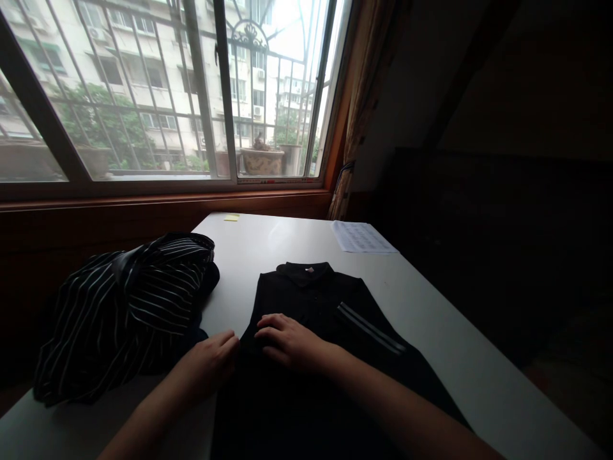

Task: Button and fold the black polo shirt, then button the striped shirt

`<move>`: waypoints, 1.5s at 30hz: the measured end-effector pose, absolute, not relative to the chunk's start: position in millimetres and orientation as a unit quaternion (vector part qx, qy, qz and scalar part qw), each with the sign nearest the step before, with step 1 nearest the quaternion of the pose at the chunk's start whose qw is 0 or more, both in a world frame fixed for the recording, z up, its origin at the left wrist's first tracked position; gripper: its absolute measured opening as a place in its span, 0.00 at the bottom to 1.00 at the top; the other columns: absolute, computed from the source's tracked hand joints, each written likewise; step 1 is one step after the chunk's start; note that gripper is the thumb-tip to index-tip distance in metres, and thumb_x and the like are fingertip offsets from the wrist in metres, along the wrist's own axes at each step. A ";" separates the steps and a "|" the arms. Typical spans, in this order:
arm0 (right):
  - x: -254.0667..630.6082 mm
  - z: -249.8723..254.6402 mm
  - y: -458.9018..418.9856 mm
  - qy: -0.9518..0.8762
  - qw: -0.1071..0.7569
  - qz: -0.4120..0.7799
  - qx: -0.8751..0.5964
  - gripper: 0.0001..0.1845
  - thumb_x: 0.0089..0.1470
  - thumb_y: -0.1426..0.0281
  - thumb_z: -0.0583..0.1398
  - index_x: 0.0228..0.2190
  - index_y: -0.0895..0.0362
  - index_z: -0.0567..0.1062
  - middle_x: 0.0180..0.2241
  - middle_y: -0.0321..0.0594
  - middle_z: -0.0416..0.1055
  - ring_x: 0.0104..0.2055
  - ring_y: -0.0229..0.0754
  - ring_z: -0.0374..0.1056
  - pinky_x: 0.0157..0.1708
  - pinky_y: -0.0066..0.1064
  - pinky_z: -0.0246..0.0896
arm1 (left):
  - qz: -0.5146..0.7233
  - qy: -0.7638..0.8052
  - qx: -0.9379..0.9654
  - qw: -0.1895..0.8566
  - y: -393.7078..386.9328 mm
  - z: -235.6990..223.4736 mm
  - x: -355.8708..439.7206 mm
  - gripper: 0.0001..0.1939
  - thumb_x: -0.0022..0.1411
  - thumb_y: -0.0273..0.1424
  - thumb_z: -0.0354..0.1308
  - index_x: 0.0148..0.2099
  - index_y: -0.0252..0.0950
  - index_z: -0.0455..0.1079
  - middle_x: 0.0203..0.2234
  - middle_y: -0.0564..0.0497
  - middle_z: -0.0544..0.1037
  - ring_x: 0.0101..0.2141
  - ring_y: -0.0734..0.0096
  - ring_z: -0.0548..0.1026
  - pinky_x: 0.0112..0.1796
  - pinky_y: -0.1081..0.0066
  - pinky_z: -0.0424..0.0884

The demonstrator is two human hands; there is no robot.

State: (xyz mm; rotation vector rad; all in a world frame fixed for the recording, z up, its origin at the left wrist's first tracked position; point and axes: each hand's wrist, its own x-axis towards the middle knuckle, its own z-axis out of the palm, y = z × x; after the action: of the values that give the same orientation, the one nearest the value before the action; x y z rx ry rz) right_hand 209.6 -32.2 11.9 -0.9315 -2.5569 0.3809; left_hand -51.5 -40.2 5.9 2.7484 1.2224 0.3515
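A: What's hidden at my hands?

B: Your left hand (215, 358): fingers bunched and curled in at the shirt's (306, 409) edge. Thumb and undersides don't show, so can't say if they've got cloth. Your right hand (287, 342): fingers loosely bent, slightly parted, over the shirt front, no grip visible. Touching or just above, can't make out.

A: Anything cut off?

B: Shirt bottom, by the lower edge of view. Your right forearm covers a slanting strip too, and folds below your fingers sink into black.

A: The shirt itself?

B: Black, spread on the white table (431, 306), under your right fingers and beside your left ones. Collar (306, 275) beyond your fingertips, pale label inside. Two grey stripes (371, 329) slant to the right of your right fingers; sleeve or body, unclear.

A: Around it?

B: Left of your left fingers, a heap of striped clothes (163, 287), separate pieces hard to pick out. Well beyond your right fingers, paper sheets (364, 237), print unreadable. Far past your left fingers, a yellow note (232, 218).
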 end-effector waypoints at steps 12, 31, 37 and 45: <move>184.0 -7.8 46.4 -0.874 0.145 0.108 -0.452 0.30 0.66 0.60 0.51 0.64 0.60 0.60 0.68 0.49 0.52 0.70 0.49 0.47 0.67 0.44 0.43 | 0.136 0.292 0.947 0.022 -39.1 4.3 -50.5 0.34 0.56 0.13 0.49 0.62 0.42 0.65 0.61 0.50 0.68 0.61 0.56 0.63 0.57 0.53 0.68; 173.1 -13.7 80.8 -0.845 0.122 0.041 -0.518 0.33 0.67 0.58 0.43 0.66 0.63 0.53 0.70 0.48 0.44 0.71 0.48 0.42 0.68 0.47 0.36 | 0.159 0.263 0.945 0.107 -40.4 11.1 -46.1 0.26 0.59 0.16 0.50 0.57 0.40 0.70 0.53 0.49 0.75 0.56 0.63 0.69 0.57 0.60 0.71; 178.7 -2.3 54.9 -0.841 0.146 -0.012 -0.521 0.29 0.65 0.70 0.45 0.65 0.65 0.57 0.69 0.50 0.47 0.71 0.50 0.39 0.68 0.48 0.32 | 0.169 0.270 0.940 0.120 -38.5 7.3 -46.7 0.24 0.62 0.18 0.49 0.56 0.42 0.70 0.52 0.48 0.75 0.55 0.63 0.70 0.56 0.61 0.72; 236.7 3.6 8.5 -0.835 0.172 -0.045 -0.522 0.26 0.67 0.64 0.48 0.61 0.62 0.66 0.65 0.47 0.58 0.69 0.49 0.48 0.68 0.46 0.41 | 0.176 0.265 0.939 0.128 -34.8 -2.3 -49.0 0.20 0.65 0.21 0.50 0.55 0.43 0.69 0.52 0.48 0.74 0.55 0.62 0.69 0.54 0.60 0.73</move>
State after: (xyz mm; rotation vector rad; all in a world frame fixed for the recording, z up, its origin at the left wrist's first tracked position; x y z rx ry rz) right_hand 236.7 8.5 3.6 -1.4804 -2.3689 -0.1267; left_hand -49.0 -34.8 -2.3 2.7323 0.7715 0.5126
